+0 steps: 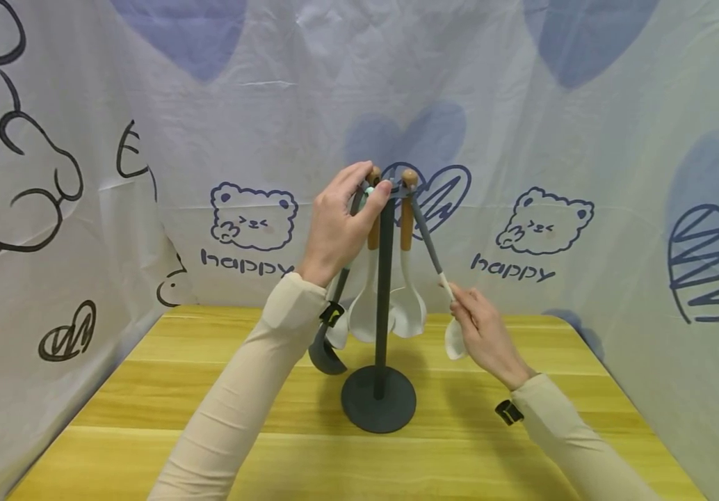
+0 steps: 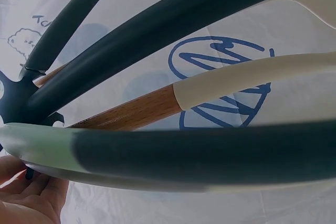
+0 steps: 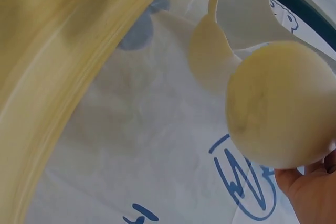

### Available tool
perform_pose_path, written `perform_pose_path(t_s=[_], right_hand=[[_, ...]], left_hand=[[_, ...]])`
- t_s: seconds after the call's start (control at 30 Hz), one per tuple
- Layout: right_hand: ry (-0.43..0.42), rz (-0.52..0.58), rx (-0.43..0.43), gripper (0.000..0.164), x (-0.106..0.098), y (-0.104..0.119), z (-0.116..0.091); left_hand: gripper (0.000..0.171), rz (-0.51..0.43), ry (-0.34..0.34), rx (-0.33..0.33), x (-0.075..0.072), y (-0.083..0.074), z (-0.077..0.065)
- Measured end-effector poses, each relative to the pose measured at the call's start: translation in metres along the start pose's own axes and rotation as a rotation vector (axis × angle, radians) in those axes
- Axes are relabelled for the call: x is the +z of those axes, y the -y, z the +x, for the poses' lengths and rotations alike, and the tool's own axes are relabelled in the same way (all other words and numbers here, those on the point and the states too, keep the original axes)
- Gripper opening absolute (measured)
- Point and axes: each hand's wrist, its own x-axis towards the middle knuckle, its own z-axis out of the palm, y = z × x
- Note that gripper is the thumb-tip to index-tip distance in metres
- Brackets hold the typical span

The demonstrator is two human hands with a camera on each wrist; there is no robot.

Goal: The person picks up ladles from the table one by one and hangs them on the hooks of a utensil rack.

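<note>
A dark utensil stand holds several hanging utensils. At its top, my left hand curls thumb and fingers around the hook ring, beside the mint-green end of a dark handle. That handle belongs to a dark ladle hanging on the left. My right hand pinches the pale neck of a serving spoon with a grey handle, its rounded cream bowl hanging by the fingers. The spoon slants outward, with its handle's upper end at the hook ring.
Two white-headed utensils with wooden handles hang behind the pole. The stand's round base rests on a yellow wood-grain table. A white printed sheet surrounds the table's back and sides.
</note>
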Motion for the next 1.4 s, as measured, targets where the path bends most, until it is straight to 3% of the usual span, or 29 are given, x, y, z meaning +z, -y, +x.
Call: perform_pose_path(t_s=[0.4, 0.77, 1.13, 1.4], right_hand=[[0.063, 0.069, 0.035, 0.041, 0.016, 0.001, -0.001], [0.099, 0.107, 0.096, 0.040, 0.018, 0.001, 0.000], [0.108, 0.160, 0.132, 0.032, 0.005, 0.039, 0.003], [0.084, 0.205, 0.153, 0.034, 0.017, 0.005, -0.002]], left_hand=[[0.049, -0.016, -0.007, 0.007, 0.000, -0.001, -0.001], [0.050, -0.027, 0.003, -0.003, 0.002, -0.002, -0.002], [0.049, -0.063, -0.005, -0.003, 0.001, 0.002, -0.004], [0.053, -0.068, 0.008, -0.012, -0.002, 0.007, -0.008]])
